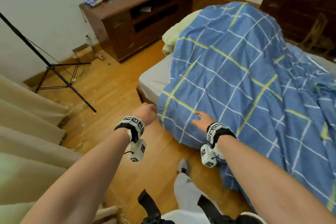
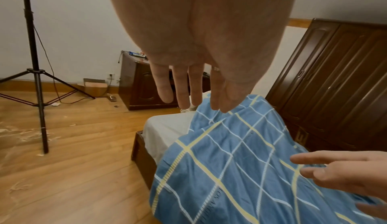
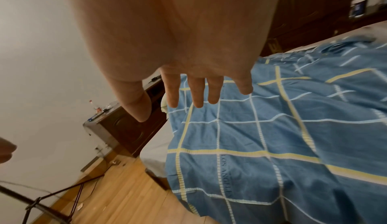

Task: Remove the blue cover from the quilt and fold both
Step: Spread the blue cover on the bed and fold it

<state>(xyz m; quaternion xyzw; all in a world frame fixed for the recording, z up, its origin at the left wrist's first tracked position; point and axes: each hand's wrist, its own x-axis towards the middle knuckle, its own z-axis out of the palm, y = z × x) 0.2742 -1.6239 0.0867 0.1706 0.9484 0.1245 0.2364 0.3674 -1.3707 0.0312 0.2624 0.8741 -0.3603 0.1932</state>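
A blue cover (image 1: pixel 236 78) with white and yellow checks lies heaped over the bed (image 1: pixel 154 76) and hangs down over its near corner toward the floor. The quilt inside it is hidden. My left hand (image 1: pixel 147 110) reaches toward the hanging left edge of the cover, fingers straight, holding nothing. My right hand (image 1: pixel 201 119) hovers just above the cover near that corner, fingers spread and straight. In the left wrist view my left hand (image 2: pixel 188 98) hangs above the cover (image 2: pixel 230 169). In the right wrist view my right hand (image 3: pixel 201 93) is spread over the cover (image 3: pixel 272 136).
A dark wooden cabinet (image 1: pixel 143 14) with small items on top stands against the far wall. A black tripod (image 1: pixel 52 67) stands on the wooden floor at left. A beige curtain (image 1: pixel 27 123) hangs at near left. A pale green pillow (image 1: pixel 172 36) lies at the bed's far end. A dark wardrobe (image 2: pixel 335 78) lines the right.
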